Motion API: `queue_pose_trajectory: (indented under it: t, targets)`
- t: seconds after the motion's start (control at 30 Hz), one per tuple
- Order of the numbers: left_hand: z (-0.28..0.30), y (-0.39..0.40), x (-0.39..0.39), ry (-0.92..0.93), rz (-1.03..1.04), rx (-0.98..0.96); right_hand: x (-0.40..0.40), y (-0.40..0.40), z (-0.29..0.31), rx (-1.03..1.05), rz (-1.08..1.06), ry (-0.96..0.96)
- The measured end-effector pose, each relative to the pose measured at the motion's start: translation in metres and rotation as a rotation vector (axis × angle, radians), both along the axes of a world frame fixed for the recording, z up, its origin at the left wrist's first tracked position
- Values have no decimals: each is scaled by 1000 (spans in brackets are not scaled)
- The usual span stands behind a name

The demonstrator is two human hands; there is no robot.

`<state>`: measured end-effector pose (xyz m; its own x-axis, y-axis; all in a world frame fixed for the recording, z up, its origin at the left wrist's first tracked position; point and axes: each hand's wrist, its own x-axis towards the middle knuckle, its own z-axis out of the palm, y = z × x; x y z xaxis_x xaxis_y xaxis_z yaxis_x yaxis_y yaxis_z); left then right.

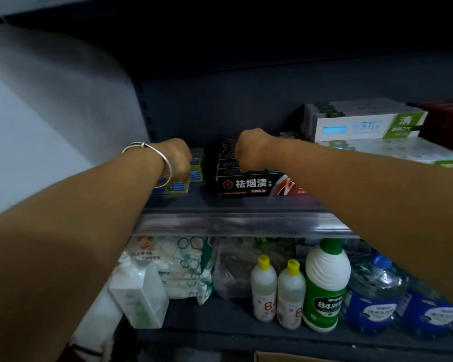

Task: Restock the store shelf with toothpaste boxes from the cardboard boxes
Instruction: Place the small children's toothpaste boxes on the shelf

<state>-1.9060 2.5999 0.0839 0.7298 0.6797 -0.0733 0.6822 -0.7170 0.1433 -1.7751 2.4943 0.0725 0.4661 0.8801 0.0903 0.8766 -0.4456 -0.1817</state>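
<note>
Both hands reach onto the upper shelf (246, 205), wrists toward the camera and fingers turned away into the shelf. The left hand (177, 159) sits on the row of blue-and-green toothpaste boxes (179, 186) at the shelf's left end, its fingers curled down over them, so its grip looks clenched on those boxes (the fingertips themselves are hidden behind the knuckles). The right hand (249, 150) lies on top of the black toothpaste boxes (249, 182), which stand in a row running from the shelf's front edge back toward the rear panel. Its fingers curl over the upper edges of the boxes behind the front one, apparently gripping them, though exactly which box it holds cannot be told.

The relation that matters: each black box lies with its long axis left to right, parallel to the shelf edge, while the row itself stacks front to back. The right hand is directly over that row and the left is just beside it, so the right is the nearer one for squaring or pulling the black boxes forward. To the right, white-and-green toothpaste boxes (364, 124) are stacked higher, touching the black row's far end.
</note>
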Motion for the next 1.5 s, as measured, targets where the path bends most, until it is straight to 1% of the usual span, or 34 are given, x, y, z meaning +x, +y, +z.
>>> queue_pose_trajectory:
  t: [0.27,0.37,0.6,0.73,0.87,1.03,1.23,1.5]
  targets:
    - [-11,28,-28,5,49,98,-29,41,-10,35,68,-47]
    - [-16,42,-35,-5,72,128,-33,58,-13,36,43,-62]
    - [-22,72,-41,-17,149,152,-36,84,-18,-6,-40,-162]
    - [-24,78,-42,43,231,254,-37,92,-25,-36,-61,-202]
    - [-31,91,-44,120,305,312,-37,97,-29,-44,-96,-239]
    - [-32,94,-45,189,286,295,-35,101,-33,-38,-109,-261]
    - [-26,100,-47,165,242,104,-34,106,-37,20,-139,-254]
    - [-31,108,-48,184,233,99,-28,110,-39,68,-152,-226]
